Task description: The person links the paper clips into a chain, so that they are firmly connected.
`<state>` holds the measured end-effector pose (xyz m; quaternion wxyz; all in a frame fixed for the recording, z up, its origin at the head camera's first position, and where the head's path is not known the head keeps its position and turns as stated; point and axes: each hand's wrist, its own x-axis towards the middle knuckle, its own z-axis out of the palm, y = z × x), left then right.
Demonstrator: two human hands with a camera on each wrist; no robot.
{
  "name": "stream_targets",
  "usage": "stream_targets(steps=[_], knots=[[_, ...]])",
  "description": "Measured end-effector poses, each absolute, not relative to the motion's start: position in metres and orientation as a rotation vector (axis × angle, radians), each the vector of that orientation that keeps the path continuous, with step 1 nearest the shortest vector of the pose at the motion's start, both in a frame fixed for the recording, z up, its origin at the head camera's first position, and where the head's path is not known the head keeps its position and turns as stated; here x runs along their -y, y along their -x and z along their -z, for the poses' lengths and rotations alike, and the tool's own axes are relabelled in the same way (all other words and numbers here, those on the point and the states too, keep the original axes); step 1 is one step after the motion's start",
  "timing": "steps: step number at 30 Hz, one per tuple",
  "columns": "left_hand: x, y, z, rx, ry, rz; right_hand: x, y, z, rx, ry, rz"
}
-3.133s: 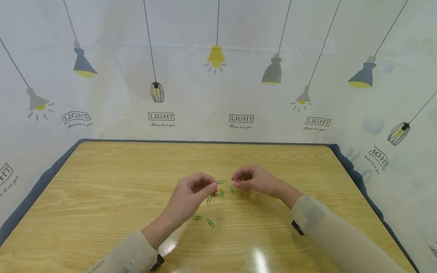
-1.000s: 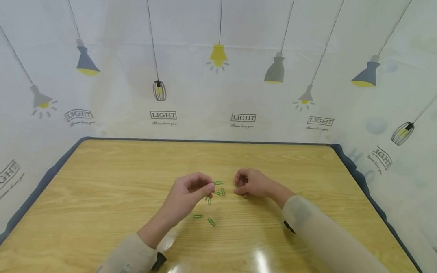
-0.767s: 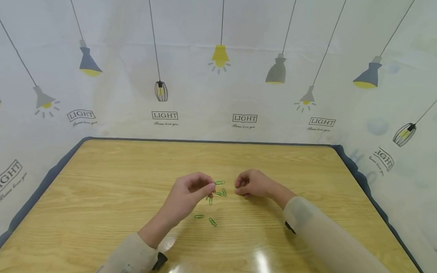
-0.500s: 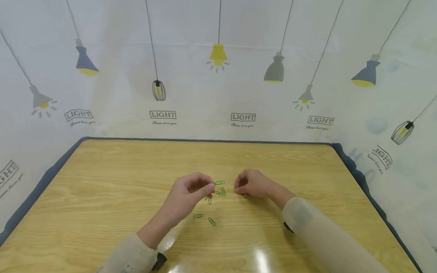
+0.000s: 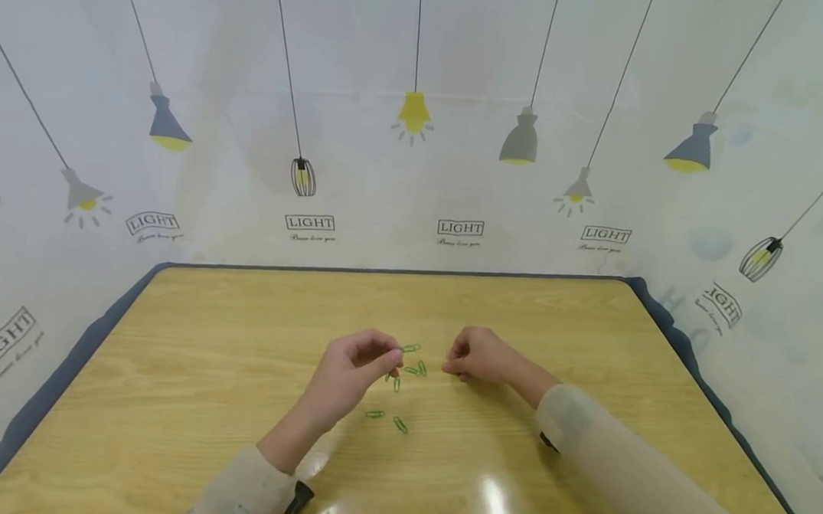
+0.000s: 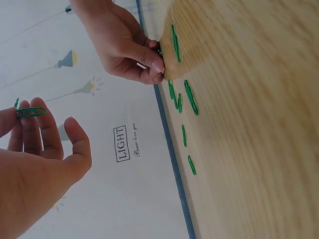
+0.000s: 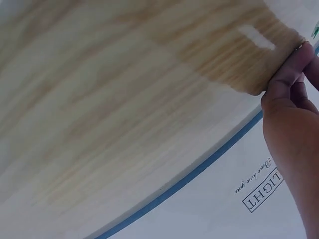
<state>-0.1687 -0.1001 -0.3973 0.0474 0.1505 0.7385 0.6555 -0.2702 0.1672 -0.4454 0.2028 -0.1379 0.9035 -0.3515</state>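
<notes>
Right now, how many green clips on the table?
6 in the left wrist view: topmost clip, close pair, clip right of it, lower clip, lowest clip. Right hand may hide another.

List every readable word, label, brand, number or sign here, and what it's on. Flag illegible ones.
"LIGHT": framed, repeated on the wall covering.
"love you": script below "LIGHT", same covering; first word too unclear.
Faint letters, covering's right side: too blurred to read.
Left sleeve: marks too blurred to read.
</notes>
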Motion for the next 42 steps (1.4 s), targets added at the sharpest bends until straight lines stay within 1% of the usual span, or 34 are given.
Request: stream_targets(steps=[8, 14, 20, 29, 36, 42], knots=[[0.102, 0.169, 0.395, -2.265, -0.452, -2.001, -0.173, 0.272, 0.437, -2.435, 0.493, 1.067], [0.102, 0.170, 0.394, -2.259, -0.440, -2.006, -0.171, 0.270, 0.425, -2.208, 0.494, 1.405], [0.101, 0.170, 0.394, -2.253, -0.457, -1.995, -0.160, 0.258, 0.406, -1.950, 0.536, 1.717], [0.100, 0.168, 0.398, -2.255, -0.506, -1.979, -0.139, 0.235, 0.393, -1.866, 0.569, 1.972], [0.101, 0.166, 0.397, -2.248, -0.523, -1.984, -0.126, 0.225, 0.387, -1.825, 0.665, 2.018], [0.101, 0.165, 0.394, -2.245, -0.512, -1.992, -0.122, 0.220, 0.384, -1.810, 0.664, 2.007]])
